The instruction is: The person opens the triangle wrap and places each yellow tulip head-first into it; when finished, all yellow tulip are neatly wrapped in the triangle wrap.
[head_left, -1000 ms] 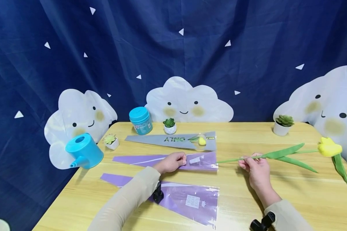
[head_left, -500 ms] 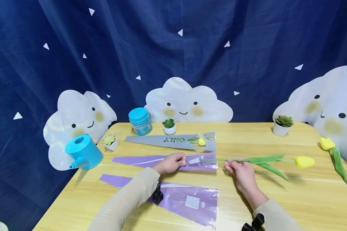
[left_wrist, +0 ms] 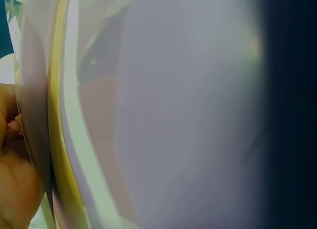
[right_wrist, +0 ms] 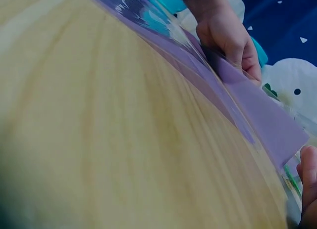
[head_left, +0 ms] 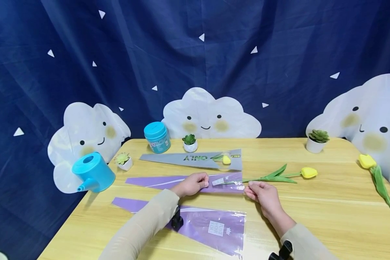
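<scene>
My left hand (head_left: 191, 184) rests on the middle purple flower sleeve (head_left: 172, 179), fingers curled and pinching its upper layer. In the right wrist view this sleeve (right_wrist: 267, 115) bulges up beside the left hand (right_wrist: 230, 38). A yellow artificial tulip (head_left: 308, 172) lies to the right, its green leaves outside and its stem end inside the sleeve's wide clear mouth. My right hand (head_left: 266, 198) is at that mouth, thumb and fingertips beside the stem and the sleeve's edge. Whether they pinch stem or film is unclear. In the left wrist view, purple film (left_wrist: 163, 115) covers most of the picture.
Another purple sleeve (head_left: 208, 224) lies in front, and a grey sleeve (head_left: 175, 159) with a tulip behind. A second tulip (head_left: 367, 161) lies at the right edge. Around the table (head_left: 312, 224) stand a blue watering can (head_left: 95, 173), blue jar (head_left: 157, 137) and three small potted plants.
My right hand has moved left to the sleeve's mouth with the tulip. The stem has entered the sleeve, and the flower head has come left and lower toward the table. My left hand stays put.
</scene>
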{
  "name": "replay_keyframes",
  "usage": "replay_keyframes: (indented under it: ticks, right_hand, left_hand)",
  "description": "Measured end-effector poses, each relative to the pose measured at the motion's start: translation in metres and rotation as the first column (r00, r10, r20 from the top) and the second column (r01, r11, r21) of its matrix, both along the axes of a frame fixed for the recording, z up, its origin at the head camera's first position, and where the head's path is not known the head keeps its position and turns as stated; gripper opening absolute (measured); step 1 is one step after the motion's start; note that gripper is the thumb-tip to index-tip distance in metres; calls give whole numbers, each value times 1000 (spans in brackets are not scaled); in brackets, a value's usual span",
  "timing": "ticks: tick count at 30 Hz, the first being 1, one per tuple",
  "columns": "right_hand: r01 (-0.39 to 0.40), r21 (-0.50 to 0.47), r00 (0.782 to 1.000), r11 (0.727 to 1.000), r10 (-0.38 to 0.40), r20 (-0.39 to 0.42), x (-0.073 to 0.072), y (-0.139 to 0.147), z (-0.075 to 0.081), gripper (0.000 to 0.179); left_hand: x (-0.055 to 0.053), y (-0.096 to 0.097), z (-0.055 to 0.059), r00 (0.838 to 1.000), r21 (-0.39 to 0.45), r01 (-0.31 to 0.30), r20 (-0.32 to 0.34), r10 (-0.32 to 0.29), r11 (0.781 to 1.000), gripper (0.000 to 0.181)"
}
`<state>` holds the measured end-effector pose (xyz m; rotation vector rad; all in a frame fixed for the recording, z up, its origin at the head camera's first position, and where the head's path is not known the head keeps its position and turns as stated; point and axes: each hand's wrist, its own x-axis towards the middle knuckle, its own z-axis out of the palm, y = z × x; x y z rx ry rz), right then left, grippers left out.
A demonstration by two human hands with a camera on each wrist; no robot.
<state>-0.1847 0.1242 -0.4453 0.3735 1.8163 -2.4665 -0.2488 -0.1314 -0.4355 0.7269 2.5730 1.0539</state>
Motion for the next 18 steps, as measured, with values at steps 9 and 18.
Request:
replay_keyframes:
  ticks: [9, 18]
  right_hand:
    - [-48, 5, 997, 999, 49, -64, 0, 18, 10, 13]
    - [10, 420, 940, 907, 135, -314, -6, 71, 19, 16]
  left_hand:
    - [-1, 0, -2, 1000, -6, -3, -10, 3, 1000, 16]
    - [1, 0, -1, 1000, 4, 0, -13, 0, 1000, 15]
